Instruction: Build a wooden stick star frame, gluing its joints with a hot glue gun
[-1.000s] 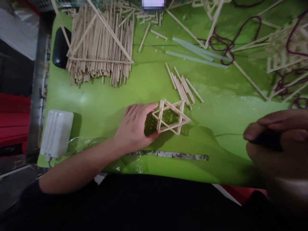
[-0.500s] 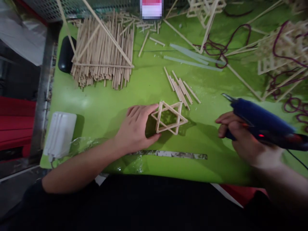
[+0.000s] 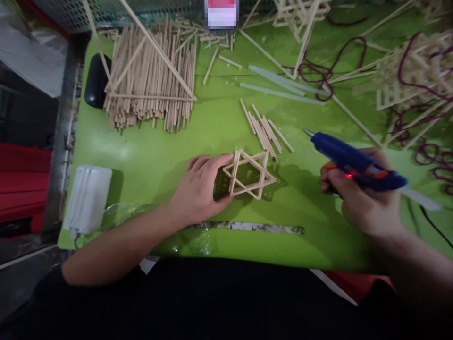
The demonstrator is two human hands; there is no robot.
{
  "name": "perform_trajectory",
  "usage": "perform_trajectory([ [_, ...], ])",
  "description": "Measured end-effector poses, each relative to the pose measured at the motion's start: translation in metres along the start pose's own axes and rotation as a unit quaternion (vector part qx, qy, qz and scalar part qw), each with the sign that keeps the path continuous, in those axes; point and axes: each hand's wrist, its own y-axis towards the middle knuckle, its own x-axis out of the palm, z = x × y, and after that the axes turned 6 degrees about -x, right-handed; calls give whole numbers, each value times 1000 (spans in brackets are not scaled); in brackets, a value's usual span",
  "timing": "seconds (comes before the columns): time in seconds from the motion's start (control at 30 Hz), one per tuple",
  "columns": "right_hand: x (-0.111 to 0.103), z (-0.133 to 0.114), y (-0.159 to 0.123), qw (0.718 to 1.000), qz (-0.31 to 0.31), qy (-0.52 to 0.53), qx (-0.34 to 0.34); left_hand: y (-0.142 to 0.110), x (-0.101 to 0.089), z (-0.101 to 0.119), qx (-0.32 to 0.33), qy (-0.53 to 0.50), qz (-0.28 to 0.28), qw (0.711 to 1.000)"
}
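Left hand (image 3: 198, 190): one star (image 3: 263, 175); right hand (image 3: 370, 205): one glue gun (image 3: 341, 153).

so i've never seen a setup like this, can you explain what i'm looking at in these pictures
There is no robot here: these are a person's bare hands. Every picture comes from one camera worn on the head, looking forward and down.

The left hand grips a star-shaped frame of thin sticks, thumb and a fingertip at two corners. The right hand holds a blue glue gun, its nozzle off the table and away from the star.

On the green table lie a small bunch of sticks just beyond the star, a big stick pile farther left, pale translucent rods, purple string and, nearer the body, a flat narrow strip.
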Motion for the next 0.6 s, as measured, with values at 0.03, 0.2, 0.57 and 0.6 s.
perform_trajectory([
  [0.03,-2,2,4,999,13,36,4,0,0,-1,2,-2,1,1000],
  [0.2,-19,7,29,989,91,-91,67,0,0,-5,8,-9,-11,1000],
  [0.57,-24,3,64,960,123,-185,173,0,2,-7,29,-11,-36,999],
  [0.6,-27,2,66,952,103,-224,179,0,2,-6,32,-3,-35,999],
])
